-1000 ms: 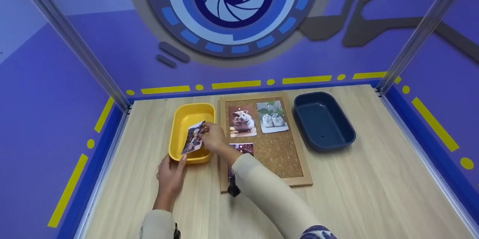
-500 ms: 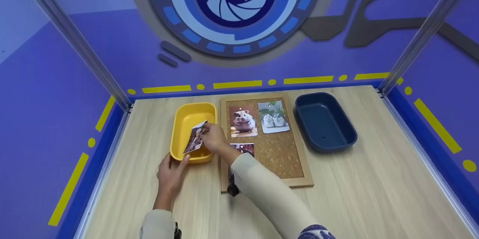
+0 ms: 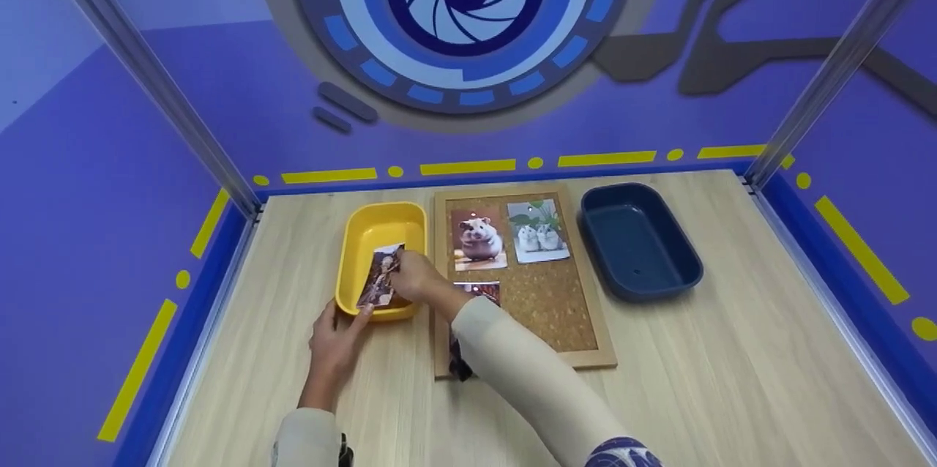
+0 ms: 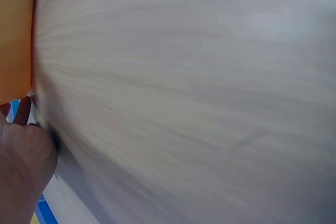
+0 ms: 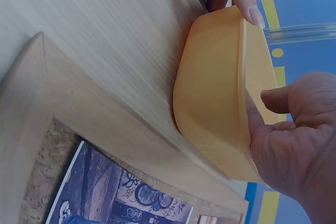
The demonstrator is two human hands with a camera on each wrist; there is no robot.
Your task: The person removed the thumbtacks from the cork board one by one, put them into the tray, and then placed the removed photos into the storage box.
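A yellow bin (image 3: 351, 240) stands on the table left of the cork board. My left hand (image 3: 337, 339) grips its near left corner, thumb over the rim and fingers outside the wall. Inside lies a printed photo (image 3: 380, 277) showing a pale figure on a dark background. My right hand (image 3: 419, 278) reaches in over the right wall, its fingers at the photo's right edge. The right wrist view shows its thumb (image 5: 275, 99) standing apart from the fingers, which are partly hidden by the wall. In the left wrist view my left hand (image 4: 26, 156) touches the orange-looking bin wall (image 4: 16, 40).
The wood-framed cork board (image 3: 549, 306) bears a hamster photo (image 3: 479, 240), a two-hamster photo (image 3: 539, 233) and a darker photo (image 3: 479, 291) partly covered by my right sleeve (image 3: 512, 350). A dark blue bin (image 3: 637, 244) stands right of the board. Purple walls enclose the table.
The photo has dropped lower into the yellow bin and lies flatter. My right hand has shifted slightly down with it. My left hand stays at the bin's corner.
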